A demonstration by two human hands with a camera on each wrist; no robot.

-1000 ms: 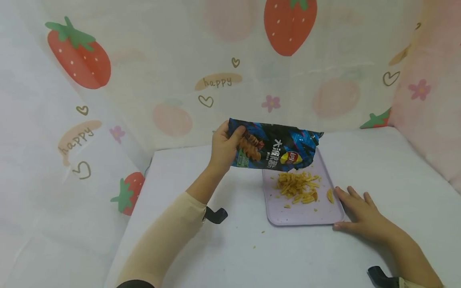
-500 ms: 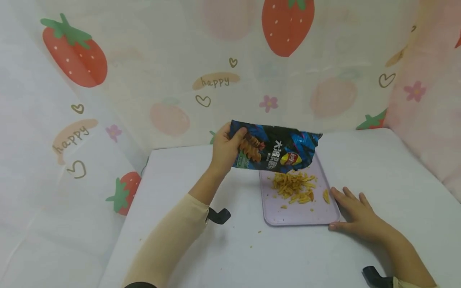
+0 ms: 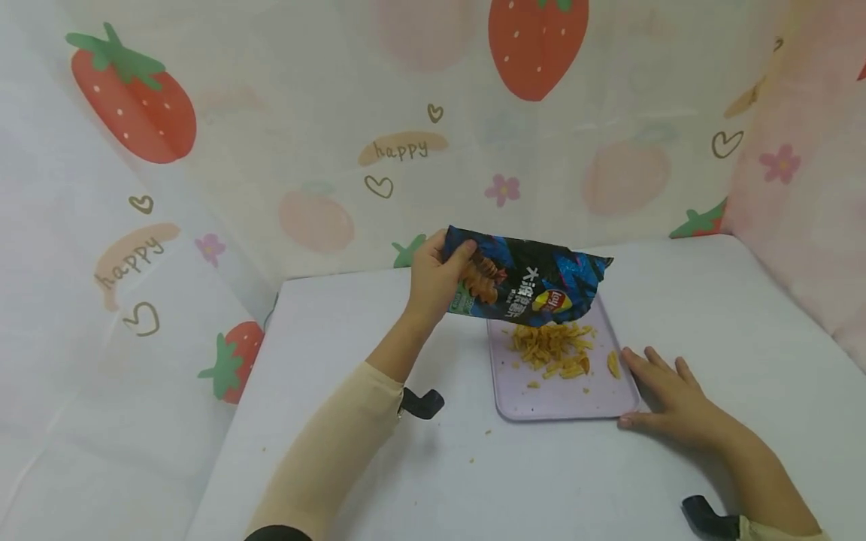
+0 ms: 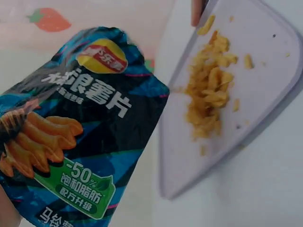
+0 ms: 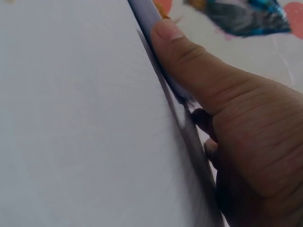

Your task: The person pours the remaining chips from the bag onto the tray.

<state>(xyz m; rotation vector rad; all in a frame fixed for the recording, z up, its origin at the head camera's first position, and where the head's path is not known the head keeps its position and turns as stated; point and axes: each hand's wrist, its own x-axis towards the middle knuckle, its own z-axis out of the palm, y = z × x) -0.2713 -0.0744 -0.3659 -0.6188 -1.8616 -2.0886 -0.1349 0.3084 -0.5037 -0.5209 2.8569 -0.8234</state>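
Note:
My left hand (image 3: 436,278) grips one end of a blue and black potato chip bag (image 3: 528,278), thumb across its front. The bag lies sideways in the air, its crumpled far end over the back of a lilac tray (image 3: 561,406). Below it on the tray is a heap of broken yellow potato chips (image 3: 549,346). The left wrist view shows the bag's printed front (image 4: 90,104) beside the chips (image 4: 208,90). At the tray's right edge rests my right hand (image 3: 683,406), fingers spread; its thumb (image 5: 189,56) touches the tray's side near the front corner.
A few crumbs (image 3: 471,460) lie on the white table (image 3: 379,481) in front of the tray. A strawberry-print cloth (image 3: 325,90) stands behind the table and along its sides. One loose chip (image 3: 613,364) sits near the tray's right rim.
My left hand and the bag have shifted slightly right relative to the tray, and the bag's far end dips a little more. My right hand stays at the tray's edge.

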